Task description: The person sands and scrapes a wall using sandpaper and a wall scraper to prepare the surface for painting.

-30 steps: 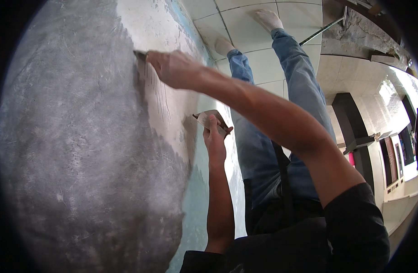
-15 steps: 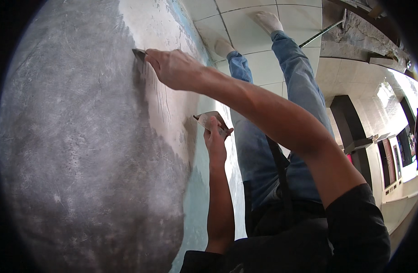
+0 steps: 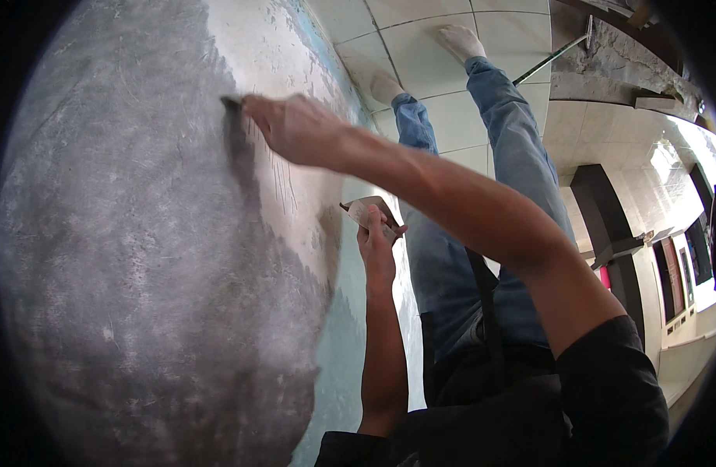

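My right hand (image 3: 292, 128) is closed on a putty knife (image 3: 231, 102), partly hidden by the fingers and slightly blurred. Its dark blade lies at the wall, near the border between grey coating and pale surface. Lower down, my left hand (image 3: 376, 237) grips a small pale, shallow holder with a dark rim (image 3: 367, 208); its contents cannot be made out. The wall (image 3: 140, 233) carries mottled grey coating over its left part. A pale scratched patch (image 3: 284, 183) borders it, with worn light-blue paint (image 3: 342, 335) below.
Pale floor tiles (image 3: 420, 47) lie beneath my bare feet and jeans-clad legs. A thin pole (image 3: 556, 61) rests on the floor beyond my legs. Farther right stand dark furniture-like blocks (image 3: 603, 206) beside glossy tiles.
My right hand and the putty knife have moved a little down along the wall. The left hand with the holder has shifted slightly right and down.
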Demonstrator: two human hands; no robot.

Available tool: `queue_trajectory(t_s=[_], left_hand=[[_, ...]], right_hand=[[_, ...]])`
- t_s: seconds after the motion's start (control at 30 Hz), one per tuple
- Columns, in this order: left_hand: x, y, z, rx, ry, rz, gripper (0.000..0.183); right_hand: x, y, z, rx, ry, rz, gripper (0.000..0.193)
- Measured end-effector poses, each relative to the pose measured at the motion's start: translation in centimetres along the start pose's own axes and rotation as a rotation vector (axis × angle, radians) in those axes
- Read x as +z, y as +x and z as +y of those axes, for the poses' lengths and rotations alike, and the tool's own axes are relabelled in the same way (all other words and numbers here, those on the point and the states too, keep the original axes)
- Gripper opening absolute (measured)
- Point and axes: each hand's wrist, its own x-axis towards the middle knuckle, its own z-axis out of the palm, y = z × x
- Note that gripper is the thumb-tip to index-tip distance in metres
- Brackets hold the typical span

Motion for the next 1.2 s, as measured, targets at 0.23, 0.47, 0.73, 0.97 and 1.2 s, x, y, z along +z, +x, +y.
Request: queue_trajectory(t_s=[0.23,0.47,0.73,0.97,1.2], left_hand=[[-0.6,0.8,-0.5,-0.033,-0.086,0.014,0.037],[-1.5,-0.7,-1.7,-0.006,-0.142,0.022,0.035],[-2.1,-2.4,-0.5,0.032,-0.522,-0.139,0.037],[1.2,-4.3,0.6,0.05,-0.533,-0.031,0.048],[1.8,-5.1,-0.3,0.065,-0.716,-0.243,0.049]], right_hand=[[-0.9,1.6,0.9,0.108,0.013,0.06,0.04],[-0.4,-9.4,0.9,0.266,0.167,-0.02,0.045],[-2.1,-18.5,6.1,0.572,0.141,-0.099,0.036],[-1.2,-23.6,4.5,0.124,-0.017,0.005,0.04],[0.1,-25.4,3.8,0.03,-0.174,-0.106,0.041]])
